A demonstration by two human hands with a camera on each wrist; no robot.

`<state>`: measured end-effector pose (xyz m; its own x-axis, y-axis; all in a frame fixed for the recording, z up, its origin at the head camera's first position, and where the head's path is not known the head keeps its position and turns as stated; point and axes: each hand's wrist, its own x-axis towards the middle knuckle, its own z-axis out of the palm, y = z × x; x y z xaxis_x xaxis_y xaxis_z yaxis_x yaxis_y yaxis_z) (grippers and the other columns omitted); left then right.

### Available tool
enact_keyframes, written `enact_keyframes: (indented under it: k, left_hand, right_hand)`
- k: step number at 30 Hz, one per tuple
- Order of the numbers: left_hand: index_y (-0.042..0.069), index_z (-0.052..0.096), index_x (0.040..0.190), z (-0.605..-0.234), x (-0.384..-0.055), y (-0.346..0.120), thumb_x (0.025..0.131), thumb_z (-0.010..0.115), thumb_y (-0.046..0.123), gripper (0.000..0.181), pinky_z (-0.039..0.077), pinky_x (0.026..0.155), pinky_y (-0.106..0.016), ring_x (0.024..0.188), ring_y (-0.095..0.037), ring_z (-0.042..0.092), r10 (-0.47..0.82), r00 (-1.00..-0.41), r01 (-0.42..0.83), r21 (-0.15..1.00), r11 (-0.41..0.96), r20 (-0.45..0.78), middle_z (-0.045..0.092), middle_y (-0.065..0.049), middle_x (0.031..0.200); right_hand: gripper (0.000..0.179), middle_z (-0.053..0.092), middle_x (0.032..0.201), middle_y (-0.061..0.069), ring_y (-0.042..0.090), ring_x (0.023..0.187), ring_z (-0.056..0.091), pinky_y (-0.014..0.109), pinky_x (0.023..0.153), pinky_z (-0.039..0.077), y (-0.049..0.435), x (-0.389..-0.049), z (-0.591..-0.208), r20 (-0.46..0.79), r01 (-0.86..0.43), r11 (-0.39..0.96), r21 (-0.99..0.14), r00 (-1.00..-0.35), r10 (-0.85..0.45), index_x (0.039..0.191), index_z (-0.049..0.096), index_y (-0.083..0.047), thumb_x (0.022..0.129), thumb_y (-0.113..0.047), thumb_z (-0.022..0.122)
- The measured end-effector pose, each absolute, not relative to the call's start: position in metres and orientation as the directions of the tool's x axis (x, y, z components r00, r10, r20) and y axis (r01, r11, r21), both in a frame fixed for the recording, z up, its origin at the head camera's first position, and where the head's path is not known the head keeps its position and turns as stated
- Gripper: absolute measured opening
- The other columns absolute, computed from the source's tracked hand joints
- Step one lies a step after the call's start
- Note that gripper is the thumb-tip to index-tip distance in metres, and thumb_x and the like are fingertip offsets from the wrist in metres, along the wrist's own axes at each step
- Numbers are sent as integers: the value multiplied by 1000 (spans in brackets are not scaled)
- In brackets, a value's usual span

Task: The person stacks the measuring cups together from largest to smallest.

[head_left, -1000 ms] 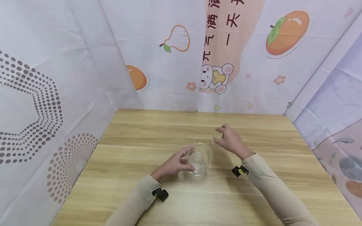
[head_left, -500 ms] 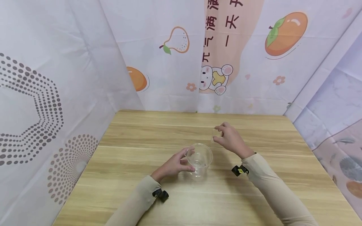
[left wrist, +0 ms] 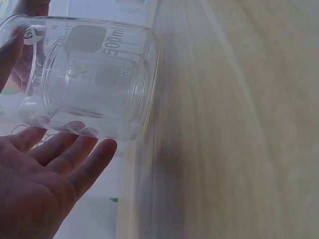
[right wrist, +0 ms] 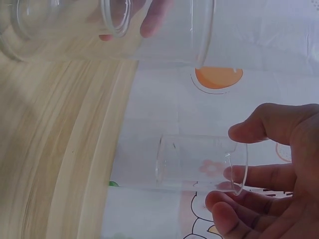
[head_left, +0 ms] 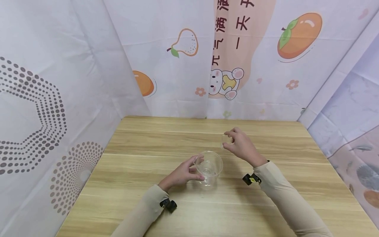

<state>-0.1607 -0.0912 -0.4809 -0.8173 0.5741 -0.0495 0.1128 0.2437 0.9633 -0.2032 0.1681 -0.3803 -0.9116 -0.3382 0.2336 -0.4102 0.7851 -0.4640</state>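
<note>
Near the middle of the table stands a large clear glass beaker (head_left: pixel 211 180), its printed 500ml mark readable in the left wrist view. Inside it sits a smaller beaker (left wrist: pixel 94 97) with its own white print. My left hand (head_left: pixel 181 173) holds the large beaker from the left side, thumb at the near side and fingers around the far side. Behind and to the right, my right hand (head_left: pixel 244 147) pinches a small clear beaker (right wrist: pixel 194 162) by its rim end, between thumb and fingers. This small beaker is held upright above the table, apart from the large one.
The wood-grain table (head_left: pixel 133 204) reaches back to a printed white curtain (head_left: pixel 174 82). More patterned sheets hang at the left and right sides. Each wrist wears a small black camera (head_left: pixel 170 204) on a beige sleeve.
My right hand has shifted slightly up and away in the head view with the small beaker. My left hand and the large beaker have stayed in place.
</note>
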Motion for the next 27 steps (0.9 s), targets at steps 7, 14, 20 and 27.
enact_keyframes:
  k: [7,14,20,27]
  left_hand:
    - [23,30,153,-481,-160,-92,84,78,23,84,41,112,-50,142,-32,38,577,-816,112,966,232,-44,41,-10,153]
    - [24,29,153,-483,-162,-92,84,78,25,85,43,111,-48,140,-33,40,578,-815,114,966,233,-44,41,-10,153]
    - [27,29,153,-480,-160,-91,82,79,27,86,43,111,-48,140,-32,41,577,-814,89,969,231,-63,40,-7,154]
    - [31,29,153,-479,-160,-92,82,79,27,87,43,110,-48,137,-35,44,579,-812,75,971,229,-73,40,-6,154]
  right_hand:
    - [40,60,101,15,17,73,51,28,62,43,166,-202,-379,273,-433,779,-453,-900,-341,117,66,3,84,-18,71]
    - [38,60,99,13,17,73,50,27,61,42,164,-199,-374,295,-450,773,-448,-890,-347,116,67,3,84,-17,72]
    - [37,60,100,13,16,72,50,26,61,42,161,-195,-370,301,-454,770,-449,-888,-348,116,68,1,84,-18,71]
    - [36,60,99,13,15,72,50,25,60,42,157,-192,-366,326,-473,758,-450,-877,-354,115,68,1,84,-16,72]
